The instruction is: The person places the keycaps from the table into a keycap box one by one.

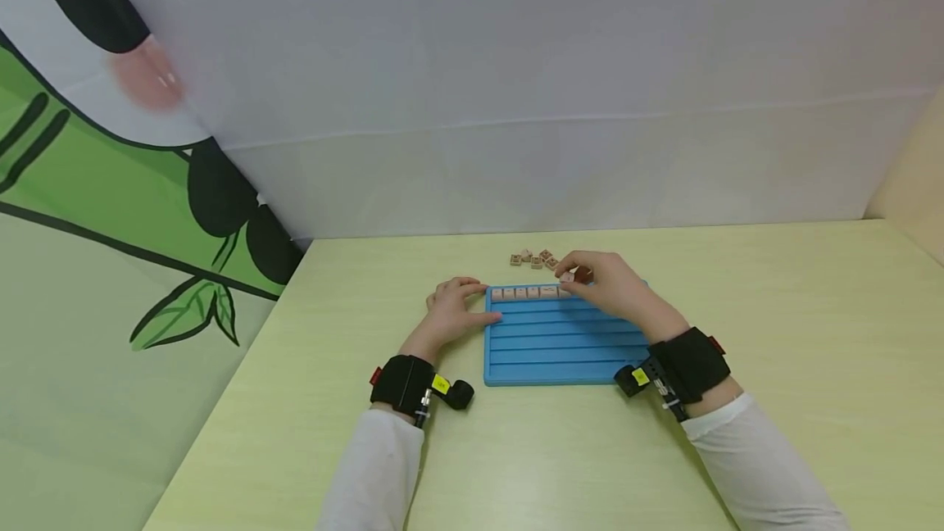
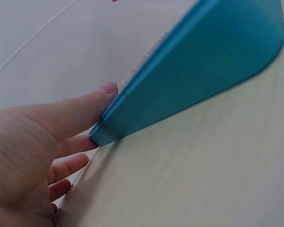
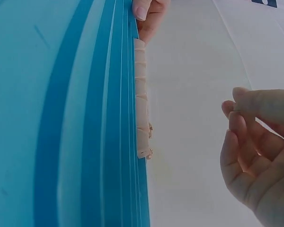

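A blue board with raised horizontal ledges lies on the table. Along its top ledge stands a row of small, pale wooden letter tiles. My left hand holds the board's far left corner. In the left wrist view, the thumb lies on the rim and the forefinger is at the corner's far side. Above the right end of the row, my right hand pinches a letter tile between thumb and fingertips. In the right wrist view, those fingers mostly hide the tile.
Several loose letter tiles lie in a small cluster just behind the board. A pale wooden table carries everything. Behind it hangs a white cloth, with a green-and-black cartoon print at the left.
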A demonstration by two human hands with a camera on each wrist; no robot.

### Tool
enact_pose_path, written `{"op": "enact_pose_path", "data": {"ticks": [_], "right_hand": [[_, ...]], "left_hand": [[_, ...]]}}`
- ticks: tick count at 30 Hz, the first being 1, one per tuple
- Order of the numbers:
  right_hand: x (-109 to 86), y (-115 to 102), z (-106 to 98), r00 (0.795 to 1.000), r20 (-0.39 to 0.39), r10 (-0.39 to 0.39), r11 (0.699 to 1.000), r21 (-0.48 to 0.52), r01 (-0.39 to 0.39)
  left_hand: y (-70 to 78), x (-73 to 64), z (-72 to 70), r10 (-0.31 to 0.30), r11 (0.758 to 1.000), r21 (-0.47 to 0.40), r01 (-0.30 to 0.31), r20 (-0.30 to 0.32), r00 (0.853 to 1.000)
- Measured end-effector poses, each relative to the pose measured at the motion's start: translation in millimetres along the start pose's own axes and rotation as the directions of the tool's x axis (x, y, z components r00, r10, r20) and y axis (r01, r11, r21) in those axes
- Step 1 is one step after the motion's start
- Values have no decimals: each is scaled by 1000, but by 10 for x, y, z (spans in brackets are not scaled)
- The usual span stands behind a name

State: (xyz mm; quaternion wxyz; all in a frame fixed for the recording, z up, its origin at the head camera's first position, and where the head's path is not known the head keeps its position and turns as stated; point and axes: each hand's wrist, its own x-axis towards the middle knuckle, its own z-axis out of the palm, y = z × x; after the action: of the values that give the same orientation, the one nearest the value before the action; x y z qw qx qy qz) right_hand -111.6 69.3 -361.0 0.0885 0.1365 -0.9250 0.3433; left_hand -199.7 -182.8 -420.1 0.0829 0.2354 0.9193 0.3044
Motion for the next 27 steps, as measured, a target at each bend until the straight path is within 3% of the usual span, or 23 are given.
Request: {"op": "enact_pose_path", "data": {"ticks": [9, 27], "right_hand": [[-11, 19, -30, 1000, -6, -15, 999, 30, 15], [37, 53, -58, 999, 19, 42, 994, 97, -43]], "left_hand": [[-7, 7, 15, 0, 1000, 0, 0, -2, 1000], [0, 42, 19, -2, 1000, -15, 2, -6, 1000]]}}
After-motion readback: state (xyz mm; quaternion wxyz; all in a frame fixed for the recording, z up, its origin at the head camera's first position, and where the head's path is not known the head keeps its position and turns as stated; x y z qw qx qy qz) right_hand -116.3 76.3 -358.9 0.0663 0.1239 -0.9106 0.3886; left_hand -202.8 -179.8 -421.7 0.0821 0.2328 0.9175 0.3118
